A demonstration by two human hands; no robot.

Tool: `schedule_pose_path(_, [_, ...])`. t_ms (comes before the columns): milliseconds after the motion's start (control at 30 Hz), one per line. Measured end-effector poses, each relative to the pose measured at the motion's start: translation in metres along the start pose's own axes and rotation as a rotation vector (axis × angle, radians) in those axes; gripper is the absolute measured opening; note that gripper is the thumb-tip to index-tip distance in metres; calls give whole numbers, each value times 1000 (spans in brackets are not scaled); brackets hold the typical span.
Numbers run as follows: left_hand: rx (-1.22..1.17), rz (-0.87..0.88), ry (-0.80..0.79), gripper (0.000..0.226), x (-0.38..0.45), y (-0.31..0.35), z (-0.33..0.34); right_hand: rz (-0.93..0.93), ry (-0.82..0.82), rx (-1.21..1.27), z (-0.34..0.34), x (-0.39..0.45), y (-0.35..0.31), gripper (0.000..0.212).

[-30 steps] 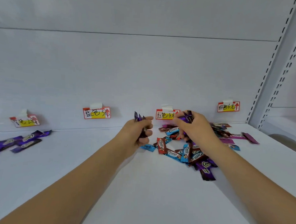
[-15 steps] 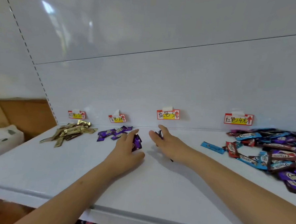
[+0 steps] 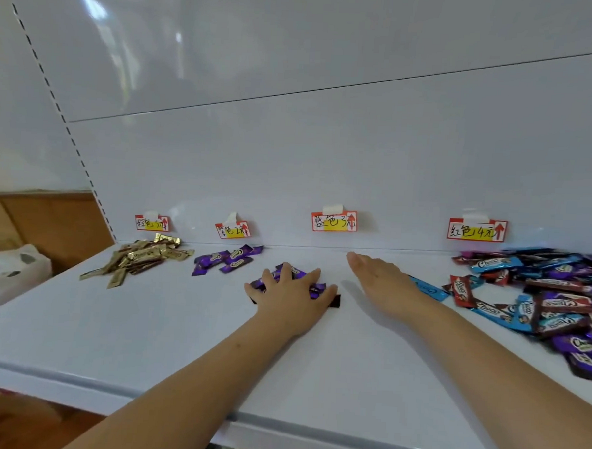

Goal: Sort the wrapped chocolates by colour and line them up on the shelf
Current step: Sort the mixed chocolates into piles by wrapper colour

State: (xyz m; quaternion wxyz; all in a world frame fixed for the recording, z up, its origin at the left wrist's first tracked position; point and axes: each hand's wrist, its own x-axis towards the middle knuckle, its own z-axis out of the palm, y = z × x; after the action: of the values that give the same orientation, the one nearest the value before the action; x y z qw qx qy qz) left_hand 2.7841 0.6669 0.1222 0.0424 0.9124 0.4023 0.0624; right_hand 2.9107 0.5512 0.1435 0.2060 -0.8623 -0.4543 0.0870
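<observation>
My left hand (image 3: 292, 294) lies flat, fingers spread, on several purple wrapped chocolates (image 3: 318, 289) on the white shelf (image 3: 144, 336). Their ends stick out around my fingers. My right hand (image 3: 379, 280) hovers just to the right of them, palm down, fingers straight, holding nothing. A small group of purple chocolates (image 3: 229, 258) lies further left under a price label. A heap of gold chocolates (image 3: 142, 255) is at the far left. A mixed pile of blue, red and purple chocolates (image 3: 551, 303) covers the right side. One blue chocolate (image 3: 428, 289) lies beside my right wrist.
Several red-and-yellow price labels hang on the back wall, among them the blue label (image 3: 334, 221) and the red label (image 3: 476, 229). A white plastic bag (image 3: 9, 274) and brown cardboard (image 3: 44, 225) sit beyond the shelf's left end. The shelf's front edge (image 3: 107, 391) runs below my forearms.
The view has swung left from the mixed pile. Both hands moved left with purple chocolates; my left hand now presses them flat on the shelf and my right hand has opened and is bare.
</observation>
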Motion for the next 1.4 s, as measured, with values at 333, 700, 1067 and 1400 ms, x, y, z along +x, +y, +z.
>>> schedule_pose_path(333, [25,-72,166,49,41,-80,-3,-46,-20,-191,9,12,8,51])
schedule_pose_path(700, [-24,-267,54,85,91,-114,-6,-67,58,-227,19,12,-2,48])
schedule_pose_path(1067, [-88,-236,265,76,129,-116,2,-73,86,-249,24,15,-5,52])
schedule_pose_path(1400, [126,-101,599,54,93,-92,1,-26,212,-87,12,11,-4,41])
